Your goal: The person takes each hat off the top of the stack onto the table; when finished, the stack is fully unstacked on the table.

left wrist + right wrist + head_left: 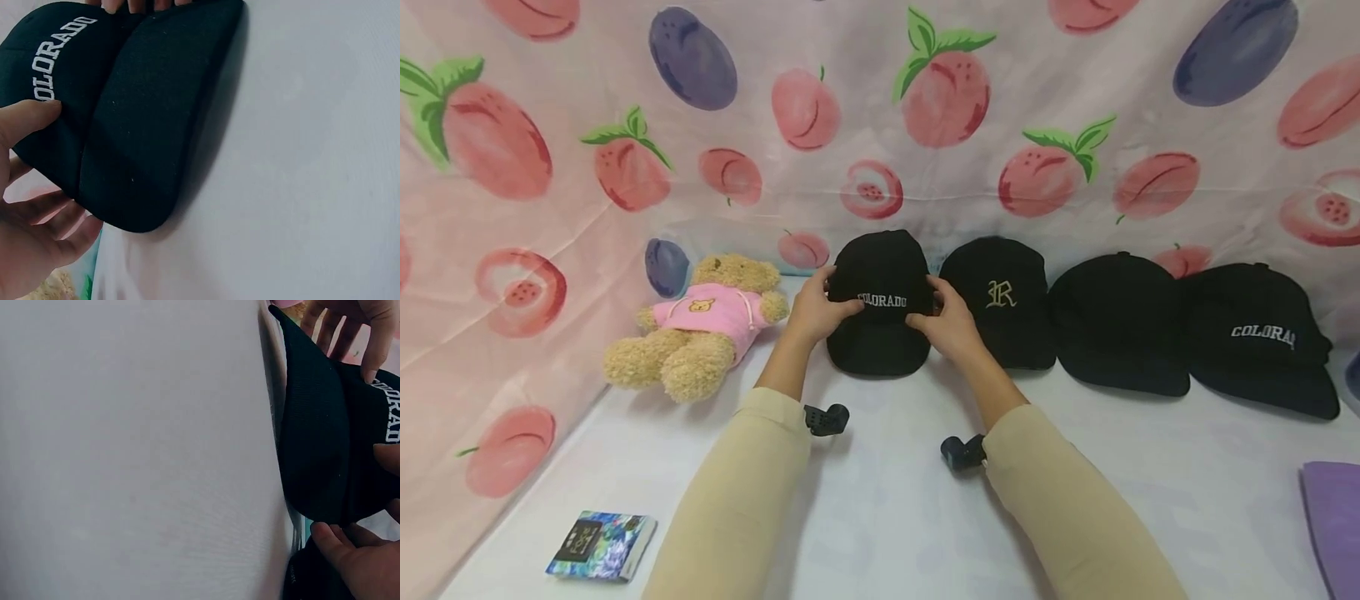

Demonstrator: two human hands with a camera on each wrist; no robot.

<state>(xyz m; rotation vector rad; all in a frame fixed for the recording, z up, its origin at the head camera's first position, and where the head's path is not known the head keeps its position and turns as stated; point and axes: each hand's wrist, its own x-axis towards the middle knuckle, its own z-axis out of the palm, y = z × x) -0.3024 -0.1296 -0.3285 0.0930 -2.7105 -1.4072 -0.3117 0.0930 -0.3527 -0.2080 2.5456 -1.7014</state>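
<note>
A black baseball cap [880, 267] with white COLORADO lettering stands at the back of the white table, brim toward me. My left hand [816, 308] grips its left side, thumb on the front panel by the lettering and fingers along the edge. On the opposite side my right hand [951, 318] holds the cap the same way, thumb near the brim seam. Both wrist views show the cap's brim [144, 119] between the hands. Just right of it sits a black cap with a gold R [1000, 325].
Further right are a plain black cap [1116, 321] and another COLORADO cap [1255, 317]. A teddy bear in a pink top [707, 312] sits at left. A small colourful box [601, 546] lies front left, a purple item [1333, 525] at the right edge. A fruit-print cloth [820, 192] hangs behind.
</note>
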